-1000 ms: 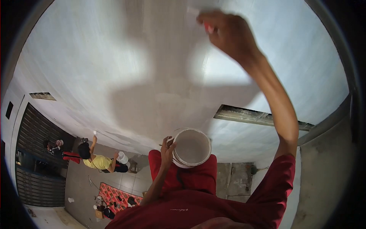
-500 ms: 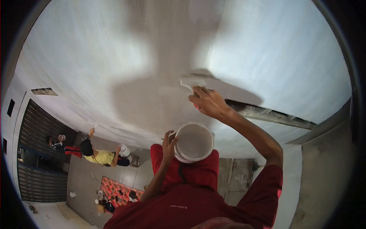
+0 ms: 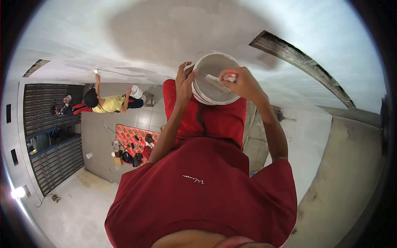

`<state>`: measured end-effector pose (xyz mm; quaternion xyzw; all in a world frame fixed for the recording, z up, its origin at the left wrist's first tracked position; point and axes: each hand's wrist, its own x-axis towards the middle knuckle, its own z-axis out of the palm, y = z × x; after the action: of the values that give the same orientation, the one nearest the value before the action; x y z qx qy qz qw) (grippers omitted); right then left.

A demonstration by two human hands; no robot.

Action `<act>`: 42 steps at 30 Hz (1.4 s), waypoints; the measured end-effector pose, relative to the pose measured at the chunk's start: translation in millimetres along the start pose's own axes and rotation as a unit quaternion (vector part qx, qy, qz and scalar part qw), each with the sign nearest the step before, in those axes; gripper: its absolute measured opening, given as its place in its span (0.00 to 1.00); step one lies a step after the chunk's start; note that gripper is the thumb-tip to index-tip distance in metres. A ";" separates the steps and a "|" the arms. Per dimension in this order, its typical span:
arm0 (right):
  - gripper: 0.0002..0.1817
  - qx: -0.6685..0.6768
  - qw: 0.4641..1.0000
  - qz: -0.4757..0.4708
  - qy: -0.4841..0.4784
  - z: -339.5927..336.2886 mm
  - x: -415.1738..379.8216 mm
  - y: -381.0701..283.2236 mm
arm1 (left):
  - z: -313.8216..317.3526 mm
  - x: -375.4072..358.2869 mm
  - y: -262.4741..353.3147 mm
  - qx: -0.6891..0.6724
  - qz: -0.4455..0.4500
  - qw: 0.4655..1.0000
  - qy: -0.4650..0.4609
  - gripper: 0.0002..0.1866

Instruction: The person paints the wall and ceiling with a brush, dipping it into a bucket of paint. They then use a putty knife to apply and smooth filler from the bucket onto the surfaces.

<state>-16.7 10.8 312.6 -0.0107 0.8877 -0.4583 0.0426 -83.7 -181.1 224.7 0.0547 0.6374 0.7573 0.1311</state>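
Observation:
A white bucket [image 3: 200, 91] is held upright in front of my red trousers, with a pale paste smeared inside it. My left hand [image 3: 185, 80] grips the left side of its rim, fingers wrapped over the edge. Over the bucket's right side, my right hand [image 3: 240, 84] is closed on the handle of a scraper [image 3: 215, 81], whose blade lies inside the bucket. A bit of red shows on the handle between my fingers.
The plastered wall [image 3: 165, 37] rises ahead, with a long recessed opening [image 3: 306, 64] at the right. At left, a person in yellow [image 3: 109, 103] holds a bucket near the wall. Another person [image 3: 64, 109] is behind, by a metal gate [image 3: 51, 103]. A patterned mat [image 3: 126, 134] bears several objects.
My right hand has come down from the wall with the scraper and into the bucket. My left hand still holds the bucket. The view has tilted downward.

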 end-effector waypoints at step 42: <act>0.06 0.782 0.606 -0.002 0.145 -16.5 -58.3 102.9 | -3.9 5.4 -22.0 0.022 -0.005 1.000 0.014 0.29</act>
<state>42.0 87.2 242.2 0.0910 0.1862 -0.9736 -0.0956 -87.0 -180.0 202.0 0.0437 0.6558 0.7432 0.1252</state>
